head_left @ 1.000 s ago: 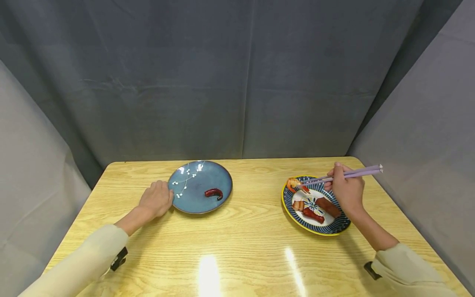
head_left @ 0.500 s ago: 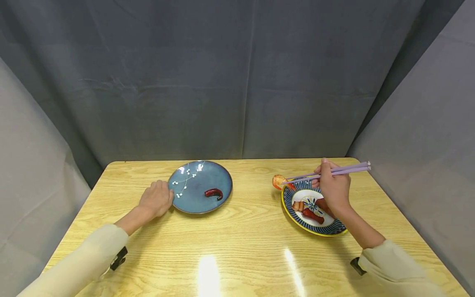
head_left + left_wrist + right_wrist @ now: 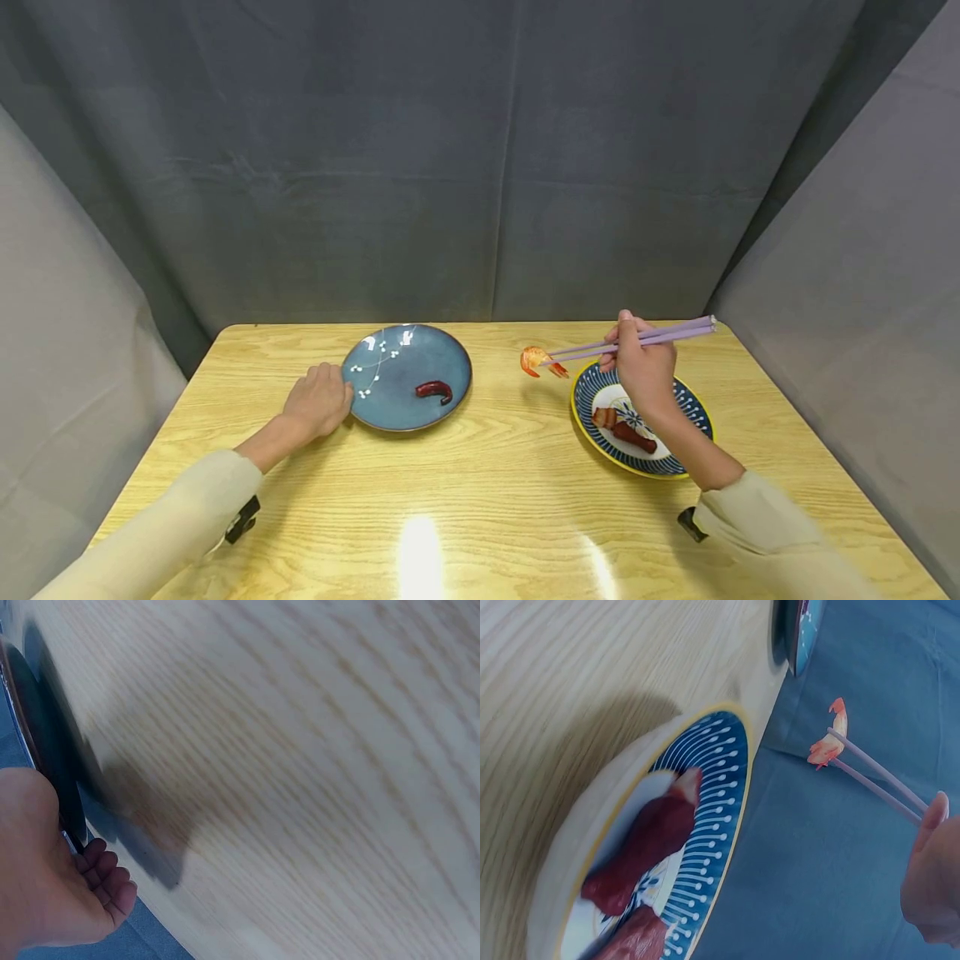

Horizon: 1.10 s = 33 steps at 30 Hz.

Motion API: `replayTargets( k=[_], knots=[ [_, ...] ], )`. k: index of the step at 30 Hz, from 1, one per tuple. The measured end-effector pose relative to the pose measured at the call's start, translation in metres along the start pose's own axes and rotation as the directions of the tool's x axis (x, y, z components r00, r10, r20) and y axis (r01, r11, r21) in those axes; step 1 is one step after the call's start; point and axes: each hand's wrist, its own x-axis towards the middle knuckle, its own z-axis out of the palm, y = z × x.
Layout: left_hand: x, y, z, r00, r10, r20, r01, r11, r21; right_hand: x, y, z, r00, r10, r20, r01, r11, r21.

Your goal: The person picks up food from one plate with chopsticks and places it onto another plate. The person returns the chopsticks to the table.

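Observation:
My left hand grips the left rim of a blue plate with a white blossom pattern; in the left wrist view the fingers curl at its edge. On that plate lies a dark red, curved chili. My right hand holds lilac chopsticks, whose tips pinch an orange shrimp in the air between the two plates. Below the right hand stands a blue-and-white plate with a yellow rim, carrying a red-brown drumstick and a small striped meat piece.
Both plates stand on a light wooden table. A dark grey curtain hangs behind its far edge, and paler cloth closes in the sides. The right forearm reaches over the patterned plate, hiding part of it.
The right hand has carried the shrimp in the chopsticks leftward, off the patterned plate and toward the blue one. The forearm now covers the brown meat slab. The left hand stays at the rim.

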Motion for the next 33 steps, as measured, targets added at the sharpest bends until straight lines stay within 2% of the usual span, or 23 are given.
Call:
replayTargets(
  k=[4,11,33],
  knots=[
    [0.0,0.0,0.0,1.0,0.003,-0.004,-0.003,1.0,0.008,-0.002,-0.005,0.007,1.0,0.0,0.007,0.0,1.0,-0.006],
    [-0.001,0.001,-0.002,1.0,0.003,-0.002,-0.003,1.0,0.008,0.009,0.03,0.02,1.0,-0.001,-0.005,0.001,0.999,0.042],
    [0.0,0.002,-0.003,1.0,0.01,-0.018,-0.01,1.0,0.014,0.004,0.031,0.063,0.998,-0.027,0.048,0.023,0.997,0.075]
  ],
)
